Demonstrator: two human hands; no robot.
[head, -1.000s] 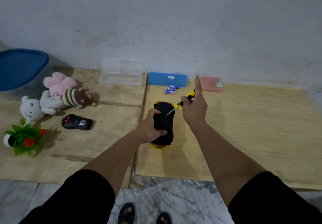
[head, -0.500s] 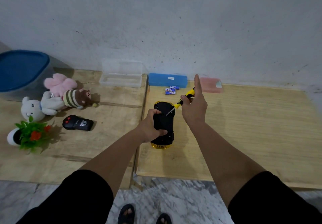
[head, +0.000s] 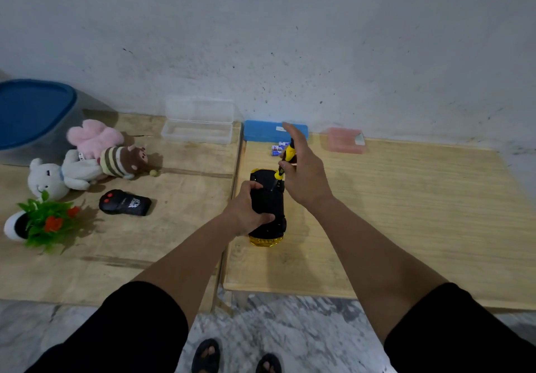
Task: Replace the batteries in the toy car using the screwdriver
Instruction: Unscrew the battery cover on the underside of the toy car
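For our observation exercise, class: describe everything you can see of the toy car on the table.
The toy car lies upside down on the right wooden board, its black, plastic-looking underside facing up and a yellow body edge showing at the near end. It points lengthwise away from the viewer. The left hand grips its left side; the right hand holds a yellow-and-black screwdriver whose metal tip meets the underside near the far end. Wheels cannot be made out.

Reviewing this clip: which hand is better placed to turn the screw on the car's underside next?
Right hand: it already holds the screwdriver with its tip on the toy car. The left hand is occupied gripping the car steady.
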